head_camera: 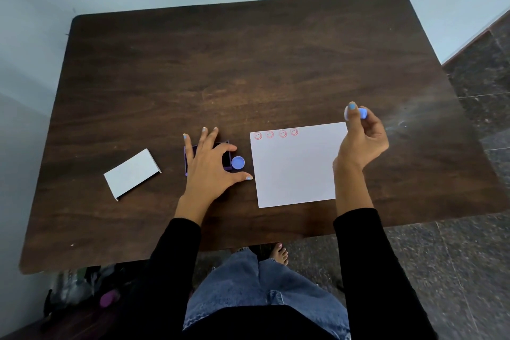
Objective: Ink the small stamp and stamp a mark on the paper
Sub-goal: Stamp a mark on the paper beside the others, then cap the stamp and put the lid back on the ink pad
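Observation:
A white sheet of paper lies on the dark wooden table, with several red smiley marks along its top edge. My right hand is raised above the paper's top right corner and pinches a small light-blue stamp between thumb and fingers. My left hand rests flat, fingers spread, on a dark purple ink pad box left of the paper, hiding most of it. A round blue cap lies between the box and the paper.
A white cardboard box lid lies at the left of the table. The table's front edge is near my legs. A wall stands behind and to the left; dark stone floor shows at the right.

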### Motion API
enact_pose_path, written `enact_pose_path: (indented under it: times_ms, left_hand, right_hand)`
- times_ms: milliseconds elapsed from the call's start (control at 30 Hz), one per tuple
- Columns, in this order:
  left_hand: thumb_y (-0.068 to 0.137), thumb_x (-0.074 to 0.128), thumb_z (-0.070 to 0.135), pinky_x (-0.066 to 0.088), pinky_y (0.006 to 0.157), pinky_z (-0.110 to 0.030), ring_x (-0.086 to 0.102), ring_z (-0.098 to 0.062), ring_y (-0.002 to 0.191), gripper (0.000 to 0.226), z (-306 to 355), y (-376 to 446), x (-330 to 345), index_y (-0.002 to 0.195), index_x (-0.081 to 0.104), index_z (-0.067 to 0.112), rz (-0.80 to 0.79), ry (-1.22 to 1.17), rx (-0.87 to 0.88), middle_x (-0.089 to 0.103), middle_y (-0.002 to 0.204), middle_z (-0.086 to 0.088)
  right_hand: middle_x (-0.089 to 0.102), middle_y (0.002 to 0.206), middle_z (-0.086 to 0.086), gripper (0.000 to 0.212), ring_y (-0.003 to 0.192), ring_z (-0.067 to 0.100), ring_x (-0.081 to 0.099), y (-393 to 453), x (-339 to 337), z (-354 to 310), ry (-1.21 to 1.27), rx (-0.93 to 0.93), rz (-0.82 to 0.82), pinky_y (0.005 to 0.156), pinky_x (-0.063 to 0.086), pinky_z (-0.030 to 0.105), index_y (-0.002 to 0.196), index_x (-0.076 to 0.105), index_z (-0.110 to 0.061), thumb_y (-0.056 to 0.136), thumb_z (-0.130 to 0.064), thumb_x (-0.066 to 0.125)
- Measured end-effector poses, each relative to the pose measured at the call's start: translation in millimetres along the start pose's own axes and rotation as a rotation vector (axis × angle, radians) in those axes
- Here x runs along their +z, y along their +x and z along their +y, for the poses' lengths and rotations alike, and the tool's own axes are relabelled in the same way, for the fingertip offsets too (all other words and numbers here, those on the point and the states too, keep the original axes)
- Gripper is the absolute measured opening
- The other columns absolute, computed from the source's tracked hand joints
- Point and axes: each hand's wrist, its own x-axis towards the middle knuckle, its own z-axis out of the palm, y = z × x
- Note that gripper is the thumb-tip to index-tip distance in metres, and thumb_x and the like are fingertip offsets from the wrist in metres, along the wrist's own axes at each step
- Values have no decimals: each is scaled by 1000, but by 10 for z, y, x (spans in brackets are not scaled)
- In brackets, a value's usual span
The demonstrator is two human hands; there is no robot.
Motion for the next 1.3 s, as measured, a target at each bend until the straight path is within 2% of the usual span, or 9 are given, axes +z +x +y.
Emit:
enact_pose_path:
  times_ms: [267,333,467,600,667,767,967,1133,1300]
  left_hand:
    - [65,81,41,-19,110,-45,13,-22,144,33,14,-10,-1,91,69,26,25,-108,-41,39,147,-7]
    - [67,80,38,-19,111,-46,15,-22,144,29,31,-17,-1,91,70,25,42,-125,-33,41,146,-7]
    - [71,78,31,-19,110,-44,26,-21,140,25,77,-34,-31,93,68,25,149,-213,-61,53,136,-3]
    - [75,75,31,6,115,-44,56,-12,108,24,138,-52,-117,96,66,25,286,-305,-98,68,98,7]
    - [74,75,33,24,104,-36,59,-9,94,26,156,-38,-141,98,66,25,300,-367,-136,69,92,8]
    - [70,77,34,48,90,-43,63,-6,82,29,137,-22,-161,96,67,25,295,-495,-157,71,88,9]
    - [70,77,35,53,81,-39,63,-1,75,28,100,-76,-231,94,67,24,350,-519,-210,71,83,11]
    - [72,78,27,54,79,-21,63,-2,83,33,50,-92,-216,103,68,20,311,-571,-222,72,95,6]
    - [74,76,21,54,79,-26,65,-6,84,36,24,-111,-165,108,68,19,330,-657,-230,71,100,6]
  right_hand:
    - [71,82,15,26,75,16,71,31,-91,33,5,29,29,76,58,28,91,69,0,75,-18,77]
    - [71,82,15,25,72,12,70,47,-112,15,18,33,45,71,55,20,91,68,2,75,-16,76]
    - [72,84,12,23,77,16,71,-17,-77,15,27,72,31,76,58,29,91,69,-3,76,-19,76]
    - [70,83,12,20,72,13,67,-369,191,36,55,150,-170,67,56,26,94,67,-3,79,-14,73]
    - [70,79,4,14,68,8,66,-617,334,53,4,213,-340,66,57,26,92,67,-8,80,-14,71]
    - [71,80,1,12,77,12,68,-979,465,100,-38,314,-636,72,57,29,91,67,-12,80,-14,71]
    - [73,93,10,21,89,22,70,-1278,519,245,-162,397,-853,86,55,41,96,69,-11,76,-17,75]
    - [72,93,8,20,91,22,69,-1261,554,281,-174,453,-857,80,57,35,97,68,-12,78,-16,72]
    - [71,87,4,22,84,14,68,-1265,569,280,-139,517,-888,67,56,22,102,65,-6,81,-10,68]
